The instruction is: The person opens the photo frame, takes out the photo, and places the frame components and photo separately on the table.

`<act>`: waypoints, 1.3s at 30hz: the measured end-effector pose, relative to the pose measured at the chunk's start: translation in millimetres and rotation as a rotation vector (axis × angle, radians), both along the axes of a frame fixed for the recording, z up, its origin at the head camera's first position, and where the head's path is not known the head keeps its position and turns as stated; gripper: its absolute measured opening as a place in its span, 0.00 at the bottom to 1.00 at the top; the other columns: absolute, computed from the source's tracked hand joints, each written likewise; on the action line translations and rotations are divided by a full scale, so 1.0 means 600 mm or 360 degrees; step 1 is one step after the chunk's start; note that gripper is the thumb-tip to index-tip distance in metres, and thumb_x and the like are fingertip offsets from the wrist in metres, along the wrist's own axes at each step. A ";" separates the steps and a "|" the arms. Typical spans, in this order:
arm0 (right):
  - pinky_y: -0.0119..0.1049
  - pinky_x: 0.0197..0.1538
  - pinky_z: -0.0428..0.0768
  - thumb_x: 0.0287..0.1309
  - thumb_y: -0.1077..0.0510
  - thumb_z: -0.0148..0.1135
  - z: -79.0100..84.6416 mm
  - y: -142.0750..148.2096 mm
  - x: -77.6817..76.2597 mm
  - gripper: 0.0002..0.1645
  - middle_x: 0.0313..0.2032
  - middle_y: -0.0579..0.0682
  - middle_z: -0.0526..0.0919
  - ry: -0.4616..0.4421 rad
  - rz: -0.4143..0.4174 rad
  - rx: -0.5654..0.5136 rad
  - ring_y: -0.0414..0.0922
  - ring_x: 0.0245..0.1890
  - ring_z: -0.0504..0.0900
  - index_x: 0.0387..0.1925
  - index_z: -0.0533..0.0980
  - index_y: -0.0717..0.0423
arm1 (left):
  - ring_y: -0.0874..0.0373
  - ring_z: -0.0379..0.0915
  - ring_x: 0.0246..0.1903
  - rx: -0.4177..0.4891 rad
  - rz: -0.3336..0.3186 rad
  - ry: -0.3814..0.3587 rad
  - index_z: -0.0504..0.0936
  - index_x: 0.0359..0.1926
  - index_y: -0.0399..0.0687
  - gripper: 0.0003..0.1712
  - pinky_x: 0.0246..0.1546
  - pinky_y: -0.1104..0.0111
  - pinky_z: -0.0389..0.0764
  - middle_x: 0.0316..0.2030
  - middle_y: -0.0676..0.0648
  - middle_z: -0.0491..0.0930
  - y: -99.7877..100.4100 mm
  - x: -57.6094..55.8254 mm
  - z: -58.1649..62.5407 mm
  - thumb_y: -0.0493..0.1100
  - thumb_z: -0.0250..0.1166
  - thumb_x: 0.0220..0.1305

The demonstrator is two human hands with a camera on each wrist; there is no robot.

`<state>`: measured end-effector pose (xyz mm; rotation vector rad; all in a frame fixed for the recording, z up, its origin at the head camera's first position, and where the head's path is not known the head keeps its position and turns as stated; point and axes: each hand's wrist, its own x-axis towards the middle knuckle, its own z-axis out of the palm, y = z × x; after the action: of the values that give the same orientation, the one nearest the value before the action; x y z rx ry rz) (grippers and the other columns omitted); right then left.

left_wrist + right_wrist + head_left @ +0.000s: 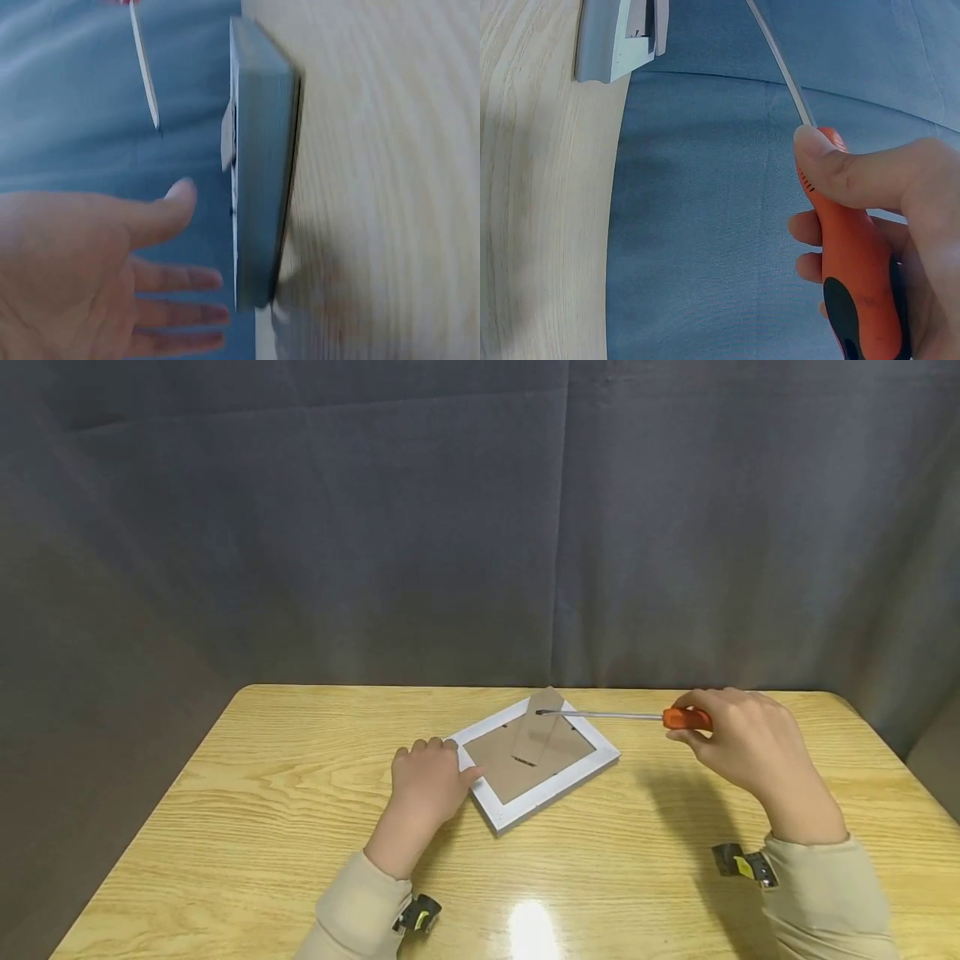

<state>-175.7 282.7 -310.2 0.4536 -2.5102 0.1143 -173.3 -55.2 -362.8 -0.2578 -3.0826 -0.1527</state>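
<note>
**Two hands, a picture frame and a screwdriver on a wooden table**

On the left, the person's left hand (429, 777) rests relaxed, fingers loose, touching the left corner of a white rectangular picture frame (558, 782). The frame lies face down near the middle of the light wooden table (247, 810) and holds a brown cardboard backing board (498, 760) with its stand flap raised. On the right, the right hand (738, 735) grasps an orange-handled screwdriver (686, 718), its metal shaft reaching left, tip at the flap.
</note>
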 end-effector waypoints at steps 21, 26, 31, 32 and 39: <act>0.38 0.19 0.67 0.34 0.50 0.74 -0.005 -0.001 -0.002 0.15 0.21 0.47 0.86 -0.0050 0.0008 -0.0021 0.42 0.16 0.69 0.29 0.82 0.47 | 0.43 0.54 0.68 0.0205 -0.0278 -0.0222 0.65 0.68 0.56 0.44 0.67 0.42 0.59 0.72 0.41 0.56 -0.036 -0.022 -0.023 0.58 0.65 0.48; 0.38 0.19 0.67 0.34 0.50 0.74 -0.006 -0.001 -0.003 0.15 0.21 0.47 0.86 -0.0062 0.0007 -0.0030 0.42 0.16 0.69 0.30 0.82 0.47 | 0.42 0.59 0.66 0.0168 -0.0238 -0.0197 0.68 0.66 0.56 0.44 0.67 0.43 0.58 0.71 0.42 0.59 -0.031 -0.021 -0.021 0.59 0.66 0.46; 0.38 0.19 0.67 0.34 0.49 0.74 -0.006 -0.001 -0.001 0.15 0.22 0.47 0.86 -0.0070 -0.0006 -0.0030 0.43 0.16 0.69 0.30 0.82 0.46 | 0.42 0.65 0.62 0.0080 -0.0188 -0.0168 0.70 0.65 0.54 0.44 0.64 0.43 0.64 0.70 0.41 0.63 -0.019 -0.017 -0.019 0.62 0.65 0.44; 0.38 0.19 0.67 0.34 0.49 0.74 -0.006 -0.001 -0.001 0.15 0.22 0.46 0.87 -0.0073 -0.0008 -0.0032 0.43 0.16 0.69 0.30 0.82 0.46 | 0.42 0.65 0.61 0.0058 -0.0177 -0.0159 0.70 0.65 0.54 0.44 0.63 0.43 0.65 0.69 0.41 0.64 -0.016 -0.016 -0.018 0.62 0.64 0.44; 0.38 0.20 0.67 0.34 0.48 0.74 -0.008 0.000 0.000 0.15 0.22 0.45 0.86 -0.0071 -0.0015 -0.0024 0.42 0.16 0.69 0.29 0.82 0.46 | 0.42 0.68 0.58 -0.0068 -0.0151 -0.0077 0.74 0.61 0.48 0.44 0.56 0.47 0.73 0.63 0.37 0.71 0.002 -0.001 -0.013 0.64 0.65 0.43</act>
<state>-175.6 282.4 -315.1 0.4379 -2.5529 0.1411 -174.1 -53.8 -370.5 -0.4081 -3.1257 -0.0981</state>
